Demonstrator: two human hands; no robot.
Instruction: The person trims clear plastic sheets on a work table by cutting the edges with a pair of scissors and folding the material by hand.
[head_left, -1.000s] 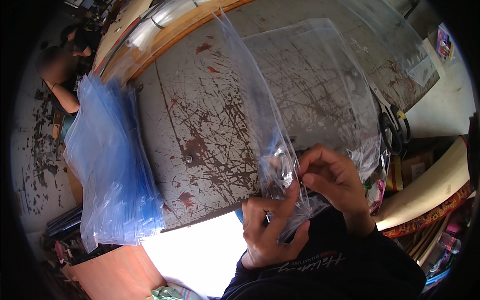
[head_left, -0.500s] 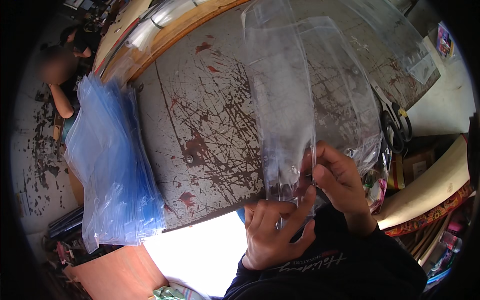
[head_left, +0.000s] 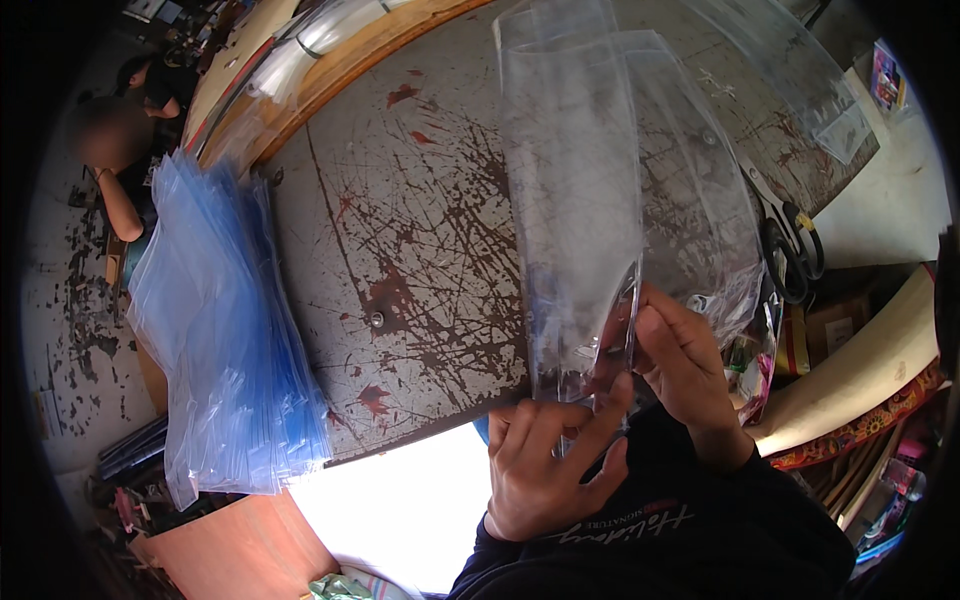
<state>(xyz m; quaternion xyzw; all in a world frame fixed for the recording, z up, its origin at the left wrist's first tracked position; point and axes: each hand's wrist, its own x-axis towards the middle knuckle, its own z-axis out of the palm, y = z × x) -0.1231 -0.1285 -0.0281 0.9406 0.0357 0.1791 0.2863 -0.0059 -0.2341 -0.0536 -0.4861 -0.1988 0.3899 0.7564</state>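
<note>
A long clear plastic sleeve (head_left: 575, 190) lies lengthwise on the scratched grey table (head_left: 420, 220), its near end at the table edge. My right hand (head_left: 680, 350) pinches the sleeve's right edge between thumb and fingers, lifting it a little. At the near end my left hand (head_left: 555, 455) is closed on the plastic, its index finger stretched toward my right hand. More clear plastic sleeves (head_left: 690, 170) lie under and to the right of it. To the left is a thick stack of bluish clear plastic sleeves (head_left: 225, 330), hanging partly over the table's edge.
Black-handled scissors (head_left: 790, 240) lie at the right edge of the table. Another clear sheet (head_left: 790, 70) is at the far right. A wooden strip (head_left: 340, 75) borders the far left side. Another person (head_left: 125, 190) sits at the far left.
The sleeve has shifted slightly to the right, and its right edge stands more open beside my right hand. My left hand has stayed almost in place.
</note>
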